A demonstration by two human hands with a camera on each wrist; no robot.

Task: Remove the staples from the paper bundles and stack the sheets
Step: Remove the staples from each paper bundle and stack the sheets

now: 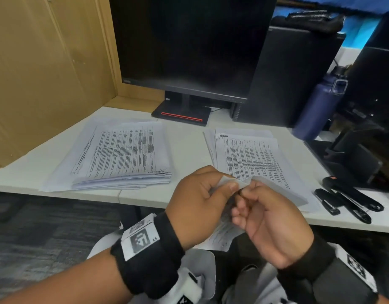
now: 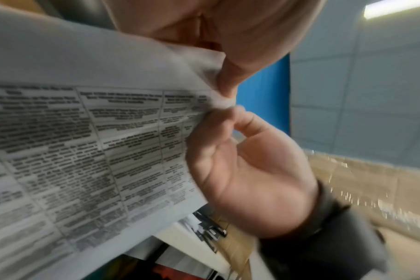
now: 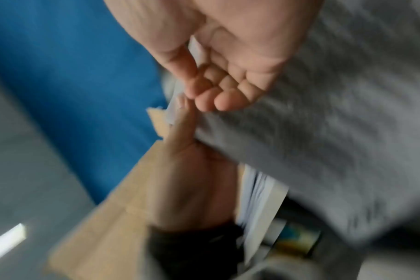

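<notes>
A stapled paper bundle (image 1: 274, 188) with printed tables is held in the air just in front of the desk edge (image 1: 145, 200). My left hand (image 1: 230, 185) pinches its near corner between thumb and fingers. My right hand (image 1: 246, 191) pinches the same corner from the right, fingers curled. In the left wrist view the sheet (image 2: 84, 132) bends at the corner between the left hand (image 2: 226, 91) and the right hand (image 2: 230, 111). The right wrist view is blurred, with the right hand (image 3: 192, 94) against the left hand (image 3: 182, 108). No staple shows.
A thick pile of sheets (image 1: 123, 154) lies on the desk at left, and a thinner pile (image 1: 250, 159) at right. Black stapler tools (image 1: 351, 200) lie at the right edge. Behind stand a monitor (image 1: 189, 44), a computer tower (image 1: 287, 80) and a blue bottle (image 1: 318, 106).
</notes>
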